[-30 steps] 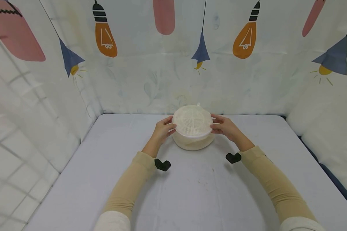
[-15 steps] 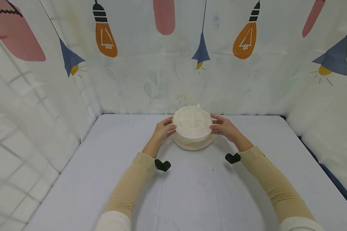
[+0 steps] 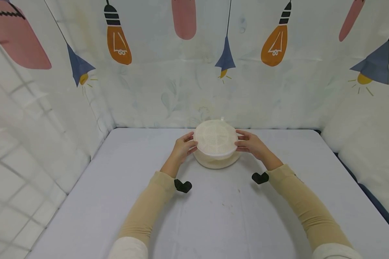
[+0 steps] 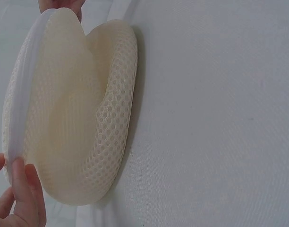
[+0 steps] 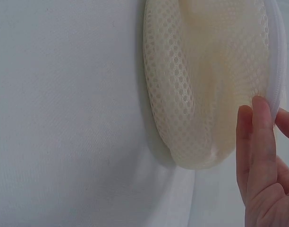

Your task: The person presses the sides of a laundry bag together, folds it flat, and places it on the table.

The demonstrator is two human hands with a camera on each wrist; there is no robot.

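Hands [image 3: 183,145] [image 3: 251,144] — part-curled — pinching a mesh bag [image 3: 216,138].

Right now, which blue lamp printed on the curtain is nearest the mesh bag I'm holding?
The middle lamp, almost straight above the mesh bag in the head view; the left lamp and right lamp are far off to the sides.

- Between the fingers [image 5: 262,151]: cream mesh bag [image 3: 215,138], honeycomb-patterned, with white edge band [image 4: 22,104]
- Below them: bluish-white tablecloth [image 3: 214,223]
- Behind them: tan sleeves [image 3: 146,208]
- Beyond them: white backdrop [image 3: 194,79], orange bulbs [image 3: 118,39], blue lamps [image 3: 226,55], pink shapes [image 3: 184,18]
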